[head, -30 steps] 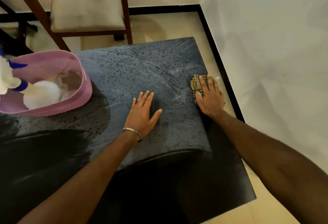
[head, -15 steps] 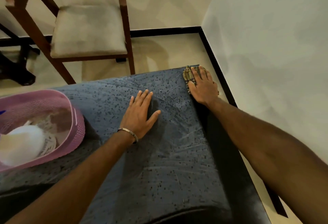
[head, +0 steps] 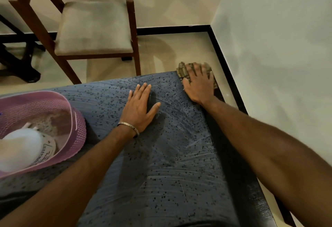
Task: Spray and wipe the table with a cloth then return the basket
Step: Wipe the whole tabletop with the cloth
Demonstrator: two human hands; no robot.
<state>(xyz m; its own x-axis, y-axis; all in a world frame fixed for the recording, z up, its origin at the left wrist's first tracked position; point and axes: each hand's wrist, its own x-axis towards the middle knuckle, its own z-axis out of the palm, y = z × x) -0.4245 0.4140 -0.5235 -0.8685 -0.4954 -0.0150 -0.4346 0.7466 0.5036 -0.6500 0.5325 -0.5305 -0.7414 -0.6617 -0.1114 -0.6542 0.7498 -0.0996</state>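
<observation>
Wiping at the far right corner of the counter [head: 161,155], I have my right hand [head: 198,84] pressing the checked cloth [head: 181,71] flat under spread fingers [head: 193,68], part of it hanging past the edge. I should pull back along the rim with even pressure, overlapping the streaks. My left hand [head: 139,109] lies flat, fingers straight, holding nothing. The pink basket [head: 77,124] sits at the counter's left. Since half a second ago the cloth has slid further out over the corner.
</observation>
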